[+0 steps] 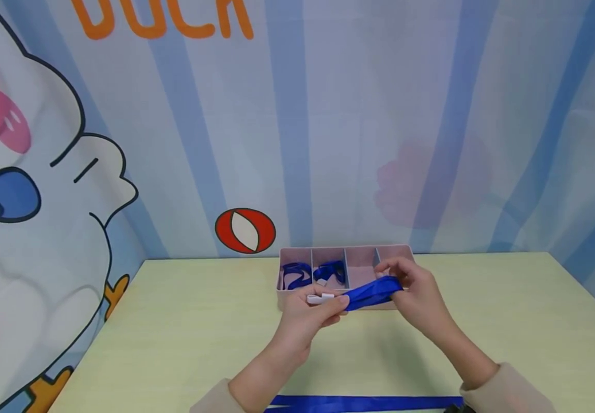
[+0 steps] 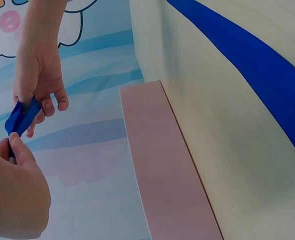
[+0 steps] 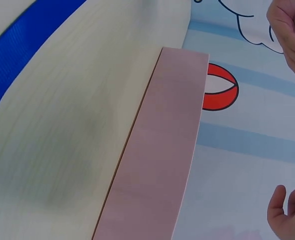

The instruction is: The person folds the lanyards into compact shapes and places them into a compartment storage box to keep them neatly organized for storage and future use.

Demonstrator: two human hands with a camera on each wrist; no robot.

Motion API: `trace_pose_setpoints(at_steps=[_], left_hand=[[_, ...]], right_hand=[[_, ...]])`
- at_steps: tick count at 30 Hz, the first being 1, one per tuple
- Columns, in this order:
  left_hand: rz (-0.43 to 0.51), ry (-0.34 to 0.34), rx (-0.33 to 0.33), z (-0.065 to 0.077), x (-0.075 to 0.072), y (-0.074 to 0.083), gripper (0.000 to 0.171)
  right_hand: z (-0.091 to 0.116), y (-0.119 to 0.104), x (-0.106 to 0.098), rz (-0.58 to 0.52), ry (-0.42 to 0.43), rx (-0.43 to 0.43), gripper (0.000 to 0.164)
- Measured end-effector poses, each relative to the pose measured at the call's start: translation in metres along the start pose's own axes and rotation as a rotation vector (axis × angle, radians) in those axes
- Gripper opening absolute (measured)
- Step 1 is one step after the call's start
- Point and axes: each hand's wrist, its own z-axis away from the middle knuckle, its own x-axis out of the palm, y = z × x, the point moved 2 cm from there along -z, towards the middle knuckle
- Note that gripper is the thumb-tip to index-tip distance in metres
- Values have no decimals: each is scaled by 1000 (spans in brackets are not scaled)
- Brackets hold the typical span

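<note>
right of centre, low in the frame, the folded blue strap (image 1: 372, 293) is held up before the box (image 1: 360, 269). the left hand (image 1: 299, 324) pinches it beside its white clip (image 1: 320, 299), and the right hand (image 1: 421, 295) has its fingers closed on the other end, probably so the folds stay flat. coils (image 1: 298, 276) sit in the two left compartments, seemingly to keep them apart; a loose strap (image 1: 364, 403) crosses the desk (image 1: 163, 350) at the bottom edge, within easy reach.

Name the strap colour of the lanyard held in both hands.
Blue; the lanyard's strap shows best in the head view.
</note>
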Motion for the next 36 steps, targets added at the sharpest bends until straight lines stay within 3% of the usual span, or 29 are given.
trace_pose_setpoints(at_steps=[6,11,14,19,21,25,28,32,36], left_hand=[[-16,-42,24,3,3,-2,20],[-27,-52,18,4,2,-2,20],[-18,-56,28,3,-2,-1,20],[-12,-55,47,0,-10,2,19],[-16,-47,43,-2,-13,2,19],[-9,-51,34,-3,-16,4,18],[5,-83,19,-3,-15,5,16],[9,-117,8,-2,-12,6,14],[1,-124,11,0,-13,8,14]], right_hand=[[0,-3,4,-2,89,-29,11],[-1,-2,4,47,90,-30,9],[-2,0,1,-9,-12,-26,14],[1,1,-8,-258,-326,15,11],[4,3,-13,-337,-412,10,14],[8,6,-21,-456,-484,-60,19],[10,5,-23,-613,-537,-96,26],[12,2,-23,-793,-620,-122,21],[11,0,-23,-815,-648,-111,25]])
